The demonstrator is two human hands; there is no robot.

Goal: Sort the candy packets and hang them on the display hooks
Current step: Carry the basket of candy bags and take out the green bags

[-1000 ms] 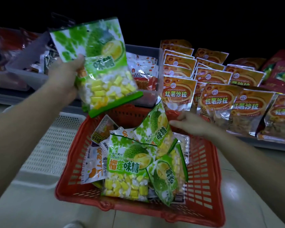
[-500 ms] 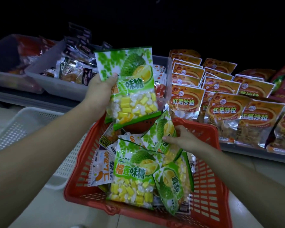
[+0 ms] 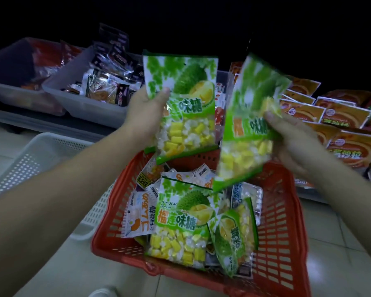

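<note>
The first green packet (image 3: 186, 116) is hanging upright, its top edge at 12 o'clock, and the left hand (image 3: 144, 112) is gripping its 9 o'clock edge with the thumb across the front. The second green packet (image 3: 246, 133) is tilting, top toward 1 o'clock, and the right hand (image 3: 296, 144) is clutching it from 3 o'clock. Both are hovering side by side over the far end of the red basket (image 3: 287, 243).

Each top is standing free above its grip, so either hand looks ready for hanging, though no hooks are showing.

Green packets are numbering four: two held, plus a flat packet (image 3: 178, 224) and a leaning packet (image 3: 234, 241) in the basket. At least three white-and-orange packets (image 3: 137, 215) are lying beneath. A white basket (image 3: 41, 155) is sitting at 9 o'clock, two grey bins (image 3: 90, 106) at 10, and orange packets (image 3: 351, 146) at 3.
</note>
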